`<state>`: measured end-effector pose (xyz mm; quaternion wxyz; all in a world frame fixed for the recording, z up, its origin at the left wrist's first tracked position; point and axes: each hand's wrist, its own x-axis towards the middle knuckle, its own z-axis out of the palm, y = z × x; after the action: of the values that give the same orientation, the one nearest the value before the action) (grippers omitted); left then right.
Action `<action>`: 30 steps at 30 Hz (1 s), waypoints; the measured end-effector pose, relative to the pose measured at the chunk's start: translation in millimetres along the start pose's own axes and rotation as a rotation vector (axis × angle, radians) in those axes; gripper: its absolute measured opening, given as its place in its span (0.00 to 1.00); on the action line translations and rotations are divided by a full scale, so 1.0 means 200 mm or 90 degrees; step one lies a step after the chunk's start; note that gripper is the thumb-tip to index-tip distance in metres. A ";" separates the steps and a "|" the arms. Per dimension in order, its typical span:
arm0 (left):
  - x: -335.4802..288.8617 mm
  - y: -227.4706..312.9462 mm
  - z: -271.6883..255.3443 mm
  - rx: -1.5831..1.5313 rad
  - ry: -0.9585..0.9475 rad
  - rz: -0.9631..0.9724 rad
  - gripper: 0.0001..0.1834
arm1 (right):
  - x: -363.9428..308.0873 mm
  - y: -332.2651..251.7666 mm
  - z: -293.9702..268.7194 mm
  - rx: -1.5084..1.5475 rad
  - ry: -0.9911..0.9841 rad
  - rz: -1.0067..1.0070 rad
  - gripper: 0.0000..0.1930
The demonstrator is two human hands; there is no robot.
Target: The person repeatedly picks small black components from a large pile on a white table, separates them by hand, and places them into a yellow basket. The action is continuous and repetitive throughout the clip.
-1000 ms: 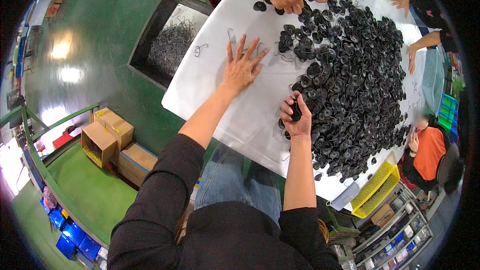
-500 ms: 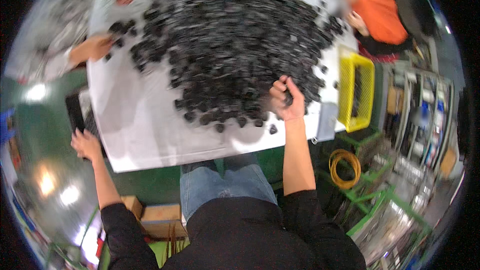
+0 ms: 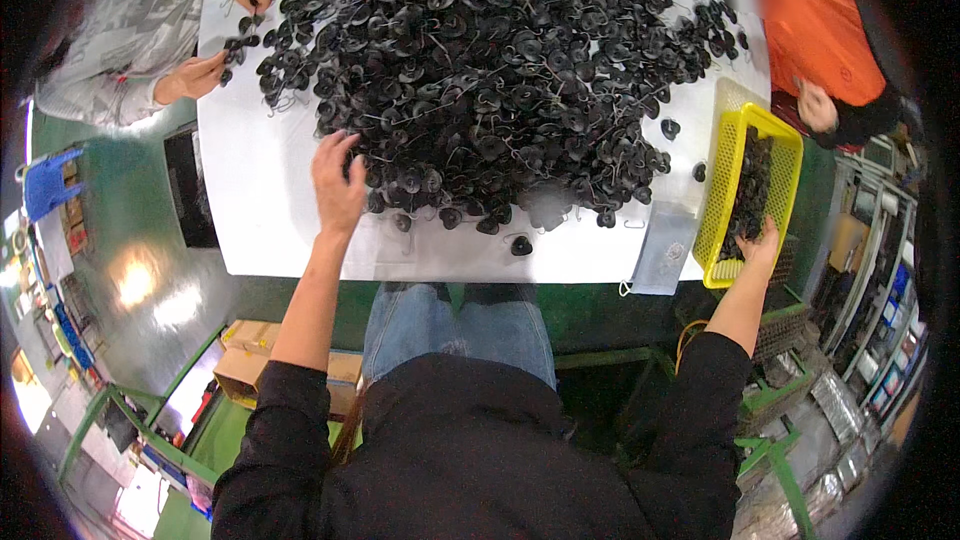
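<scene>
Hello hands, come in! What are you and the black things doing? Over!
Right hand in the yellow basket, at its black pieces. Left hand open at edge of black pile. Flat grey-blue item beside basket.

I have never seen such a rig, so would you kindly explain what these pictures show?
There is no machine: a person works bare-handed. All the pictures come from a fisheye camera on that person's head, looking down; straight edges bend. On the white table lies a large pile of black rounded pieces. The left hand is at the pile's near left edge, seemingly empty; the right hand is at the yellow basket's near end, by dark pieces inside, its grip hidden.
</scene>
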<state>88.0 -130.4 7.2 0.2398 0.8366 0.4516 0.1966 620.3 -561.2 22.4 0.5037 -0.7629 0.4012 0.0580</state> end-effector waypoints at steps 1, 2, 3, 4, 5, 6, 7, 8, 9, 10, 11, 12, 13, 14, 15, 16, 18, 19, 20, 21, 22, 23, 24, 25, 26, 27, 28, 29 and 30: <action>0.01 0.05 0.01 -0.003 0.007 0.004 0.16 | -0.01 0.00 0.01 -0.052 0.011 -0.057 0.25; 0.02 0.08 0.02 -0.005 -0.002 -0.002 0.15 | -0.03 -0.01 0.01 -0.128 0.001 -0.106 0.26; 0.05 0.11 0.04 0.009 0.007 0.023 0.14 | -0.06 0.00 0.03 -0.214 0.013 -0.170 0.27; 0.08 0.13 0.06 0.031 -0.016 0.010 0.14 | -0.11 0.03 0.06 -0.221 0.007 -0.322 0.25; 0.10 0.16 0.09 0.050 0.020 0.050 0.13 | -0.18 0.07 0.09 -0.239 0.022 -0.486 0.23; 0.14 0.17 0.12 0.073 0.028 0.085 0.13 | -0.27 0.12 0.13 -0.259 0.040 -0.613 0.21; 0.17 0.18 0.16 0.086 0.008 0.095 0.13 | -0.38 0.16 0.18 -0.222 -0.047 -0.691 0.22; 0.20 0.19 0.19 0.093 0.000 0.125 0.12 | -0.52 0.24 0.23 -0.321 -0.024 -0.823 0.23; 0.22 0.17 0.20 0.079 -0.052 0.129 0.11 | -0.68 0.32 0.30 -0.331 -0.084 -0.813 0.23; 0.24 0.15 0.20 0.059 -0.091 0.147 0.09 | -0.86 0.42 0.36 -0.337 -0.110 -0.879 0.22; 0.24 0.12 0.19 0.046 -0.149 0.151 0.08 | -1.06 0.53 0.40 -0.232 -0.213 -0.850 0.20; 0.23 0.09 0.17 -0.003 -0.138 0.141 0.07 | -1.25 0.61 0.46 -0.241 -0.250 -0.826 0.19; 0.20 0.04 0.13 -0.041 -0.147 0.119 0.07 | -1.43 0.69 0.53 -0.192 -0.317 -0.782 0.18; 0.17 -0.01 0.08 -0.078 -0.155 0.095 0.06 | -1.61 0.75 0.56 -0.225 -0.354 -0.807 0.18; 0.15 -0.08 0.02 -0.126 -0.126 0.046 0.03 | -1.78 0.83 0.61 -0.183 -0.420 -0.765 0.16; 0.13 -0.14 -0.04 -0.173 -0.112 -0.013 0.04 | -1.93 0.88 0.66 -0.203 -0.437 -0.790 0.15; 0.10 -0.26 -0.15 -0.312 -0.088 -0.151 0.03 | -2.18 0.99 0.74 -0.174 -0.522 -0.697 0.14; 0.09 -0.31 -0.19 -0.405 -0.067 -0.172 0.03 | -2.28 1.04 0.78 -0.152 -0.552 -0.682 0.13; 0.10 -0.36 -0.23 -0.486 -0.049 -0.206 0.04 | -2.37 1.08 0.82 -0.135 -0.576 -0.704 0.12; 0.10 -0.40 -0.27 -0.576 -0.025 -0.217 0.05 | -2.44 1.13 0.85 -0.132 -0.599 -0.686 0.12; 0.11 -0.44 -0.30 -0.531 -0.067 -0.254 0.05 | -2.49 1.16 0.89 -0.121 -0.631 -0.668 0.12; 0.12 -0.48 -0.32 -0.493 -0.106 -0.269 0.06 | -2.54 1.19 0.92 -0.150 -0.634 -0.698 0.11; 0.13 -0.50 -0.34 -0.429 -0.150 -0.314 0.06 | -2.57 1.21 0.93 -0.174 -0.633 -0.726 0.10; 0.13 -0.51 -0.35 -0.424 -0.162 -0.330 0.07 | -2.59 1.23 0.94 -0.206 -0.629 -0.741 0.10; 0.13 -0.52 -0.36 -0.471 -0.117 -0.286 0.07 | -2.60 1.24 0.96 -0.239 -0.625 -0.756 0.09; 0.13 -0.52 -0.36 -0.488 -0.086 -0.285 0.08 | -2.61 1.25 0.96 -0.281 -0.616 -0.771 0.08; 0.13 -0.52 -0.37 -0.507 -0.061 -0.278 0.08 | -2.62 1.25 0.97 -0.348 -0.606 -0.796 0.08; 0.13 -0.51 -0.39 -0.519 -0.062 -0.313 0.08 | -2.62 1.25 0.97 -0.404 -0.597 -0.824 0.08; 0.13 -0.50 -0.41 -0.538 -0.062 -0.336 0.08 | -2.63 1.25 0.98 -0.475 -0.590 -0.842 0.08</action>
<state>-8.9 -42.0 18.9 0.6204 0.5318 0.5167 0.2556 161.2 -152.3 5.3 0.2641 -0.8529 -0.4106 0.1849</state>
